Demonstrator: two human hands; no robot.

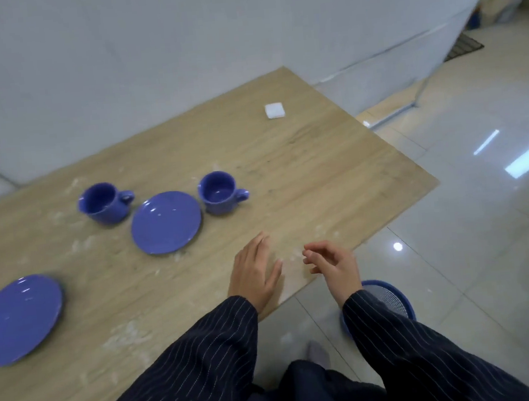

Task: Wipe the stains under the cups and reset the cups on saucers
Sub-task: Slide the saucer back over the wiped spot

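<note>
Two glossy blue ceramic cups, one toward the far left of the light wooden tabletop and one nearer its middle, stand directly on the wood, with two blue ceramic saucers empty beside them and pale stains scattered around. Both hands hover near the front edge holding nothing, the left hand with fingers spread flat, the right hand with fingers loosely curled. The cups look stiff, smooth and breakable, so I would lift each by its side handle, and the small white folded wipe near the far right corner seems soft and light to pinch.

Near saucer cut by left edge, blue basket partly behind right sleeve, motion-blurred throughout
</note>
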